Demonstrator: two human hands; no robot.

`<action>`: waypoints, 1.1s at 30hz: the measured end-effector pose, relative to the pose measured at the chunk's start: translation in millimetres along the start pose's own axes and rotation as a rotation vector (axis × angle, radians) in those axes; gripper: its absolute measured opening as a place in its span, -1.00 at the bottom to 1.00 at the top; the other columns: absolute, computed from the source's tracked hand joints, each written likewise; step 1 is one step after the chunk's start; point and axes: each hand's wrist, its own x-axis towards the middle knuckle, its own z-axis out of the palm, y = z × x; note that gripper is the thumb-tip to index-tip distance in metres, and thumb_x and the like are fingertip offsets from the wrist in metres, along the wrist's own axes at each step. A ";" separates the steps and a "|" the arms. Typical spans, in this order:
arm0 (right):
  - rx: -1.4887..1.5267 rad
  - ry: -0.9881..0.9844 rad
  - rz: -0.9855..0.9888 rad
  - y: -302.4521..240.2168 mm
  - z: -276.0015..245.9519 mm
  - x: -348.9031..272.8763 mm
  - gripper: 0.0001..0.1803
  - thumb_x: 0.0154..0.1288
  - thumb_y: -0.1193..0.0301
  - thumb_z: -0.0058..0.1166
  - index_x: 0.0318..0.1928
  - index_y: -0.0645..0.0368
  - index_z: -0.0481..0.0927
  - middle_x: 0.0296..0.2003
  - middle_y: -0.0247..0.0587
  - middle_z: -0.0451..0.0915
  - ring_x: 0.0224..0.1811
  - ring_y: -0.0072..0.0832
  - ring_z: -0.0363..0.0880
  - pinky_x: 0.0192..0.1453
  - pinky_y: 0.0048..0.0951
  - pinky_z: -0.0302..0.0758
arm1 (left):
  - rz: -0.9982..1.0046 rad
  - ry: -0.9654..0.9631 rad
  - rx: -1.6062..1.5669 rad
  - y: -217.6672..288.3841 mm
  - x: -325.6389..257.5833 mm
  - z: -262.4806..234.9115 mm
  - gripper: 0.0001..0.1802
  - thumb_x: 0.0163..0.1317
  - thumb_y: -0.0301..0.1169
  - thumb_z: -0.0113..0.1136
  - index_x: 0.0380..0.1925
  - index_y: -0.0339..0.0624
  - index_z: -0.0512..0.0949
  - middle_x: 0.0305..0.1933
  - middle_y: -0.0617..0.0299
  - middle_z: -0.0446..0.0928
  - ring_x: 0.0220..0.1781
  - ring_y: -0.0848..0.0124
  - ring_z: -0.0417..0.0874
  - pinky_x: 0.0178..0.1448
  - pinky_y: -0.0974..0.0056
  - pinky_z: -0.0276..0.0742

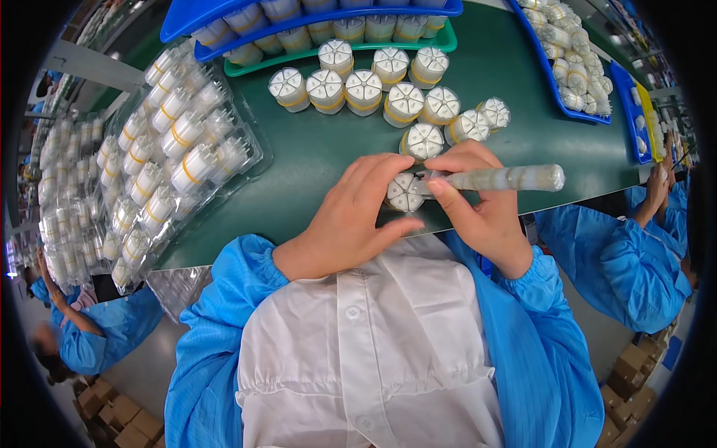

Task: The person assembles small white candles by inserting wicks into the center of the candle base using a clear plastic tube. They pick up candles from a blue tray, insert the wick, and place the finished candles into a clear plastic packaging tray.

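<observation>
My left hand (347, 205) curls around a white cylinder (402, 196) near the table's front edge, with its fingers at the far side and its thumb at the near side. The cylinder stands upright, its round top divided into wedge-shaped segments. Gripped in my right hand (482, 213) is a slim tool with a long, pale, wrapped handle (519, 178) pointing right. Its dark tip meets the cylinder's top at the right edge; my fingers partly hide that tip. Just beyond my fingertips stands another such cylinder (423, 142) in a clear sleeve with a yellow band.
More upright cylinders (364, 91) stand farther back on the green table (299, 160). Behind them are stacked blue and green trays (336, 54) of cylinders. Clear plastic trays (258, 145) of cylinders lie left; a blue bin (590, 116) holds white parts at right. Co-workers sit on both sides.
</observation>
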 end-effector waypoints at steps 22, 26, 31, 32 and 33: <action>-0.035 0.215 0.201 -3.4 -22.3 -23.0 -0.81 0.34 0.49 0.29 -0.07 0.29 0.68 -0.25 -0.16 0.60 -0.29 -0.48 0.59 -0.26 -0.49 0.54 | 0.216 0.148 0.571 13.1 40.8 11.2 -0.34 0.06 -0.40 0.50 0.19 -0.29 0.49 0.17 0.02 0.53 0.15 0.05 0.56 0.17 0.07 0.50; -0.005 0.228 0.185 -5.1 -22.4 -19.9 -0.80 0.34 0.50 0.28 -0.06 0.28 0.68 -0.25 -0.17 0.60 -0.29 -0.48 0.60 -0.26 -0.50 0.54 | 0.160 0.117 0.393 11.5 39.1 14.1 -0.23 0.03 -0.40 0.54 0.27 -0.27 0.43 0.06 0.03 0.58 0.04 0.06 0.62 0.05 0.11 0.58; -0.058 0.157 0.041 -4.9 -21.5 -13.3 -0.80 0.33 0.50 0.29 -0.07 0.28 0.68 -0.25 -0.17 0.59 -0.27 -0.46 0.60 -0.25 -0.46 0.52 | 0.083 0.026 0.162 9.8 17.7 7.7 -0.07 -0.04 -0.41 0.62 0.36 -0.23 0.35 0.00 0.09 0.63 -0.04 0.14 0.66 0.03 0.16 0.62; -0.063 0.137 0.020 -1.8 -19.2 -13.5 -0.79 0.31 0.51 0.31 -0.07 0.28 0.68 -0.25 -0.17 0.60 -0.28 -0.44 0.60 -0.25 -0.44 0.50 | 0.085 0.035 0.145 9.0 16.8 8.8 -0.07 -0.04 -0.42 0.62 0.36 -0.23 0.35 0.00 0.10 0.63 -0.04 0.15 0.66 0.03 0.17 0.62; -0.064 0.127 0.017 -1.3 -16.8 -14.3 -0.79 0.31 0.51 0.32 -0.08 0.28 0.68 -0.24 -0.17 0.60 -0.28 -0.44 0.60 -0.26 -0.43 0.50 | 0.086 0.043 0.127 8.0 16.6 9.8 -0.07 -0.04 -0.43 0.62 0.36 -0.22 0.35 0.00 0.10 0.63 -0.04 0.16 0.66 0.03 0.17 0.62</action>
